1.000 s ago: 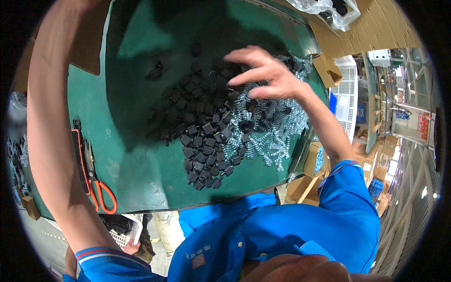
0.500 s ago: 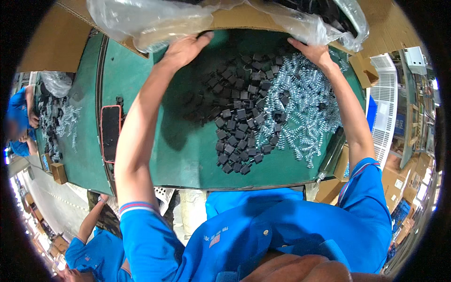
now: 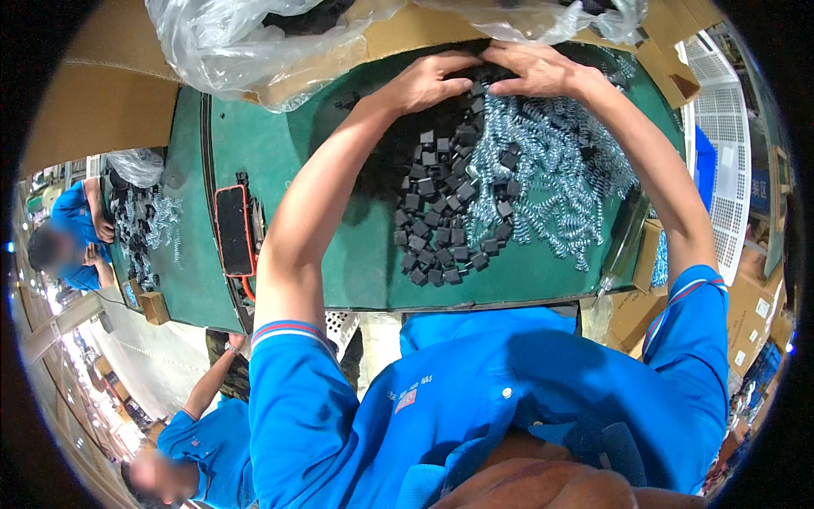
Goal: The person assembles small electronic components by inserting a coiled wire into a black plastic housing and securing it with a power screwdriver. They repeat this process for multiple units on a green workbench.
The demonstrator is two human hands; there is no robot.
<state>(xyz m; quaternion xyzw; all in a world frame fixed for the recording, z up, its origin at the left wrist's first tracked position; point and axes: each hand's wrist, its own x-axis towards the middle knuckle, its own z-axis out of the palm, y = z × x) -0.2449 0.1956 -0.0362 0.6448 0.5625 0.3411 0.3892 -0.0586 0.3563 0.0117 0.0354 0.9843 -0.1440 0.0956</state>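
My left hand (image 3: 431, 82) and my right hand (image 3: 536, 69) meet at the far end of a heap of small black square parts (image 3: 437, 212). Their fingertips nearly touch. Thumbs and fingers are apart on both, so both look open, curved around black parts at the heap's far edge. Shiny metal coil springs (image 3: 551, 178) lie in a tangle right of the black parts, partly under my right wrist. Just beyond my hands stands a cardboard box (image 3: 394, 38) with a clear plastic liner (image 3: 246, 64) and black pieces inside.
A phone in a red case (image 3: 235, 231) lies left of my left forearm on the green table (image 3: 348, 280). Two co-workers (image 3: 80, 220) in blue shirts are at the left. A white perforated panel (image 3: 719, 127) and more cardboard boxes (image 3: 632, 318) stand at the right.
My hands have come off the box's near edge and moved toward each other, down to the far side of the heap. Black parts from the heap's far left have been drawn in.
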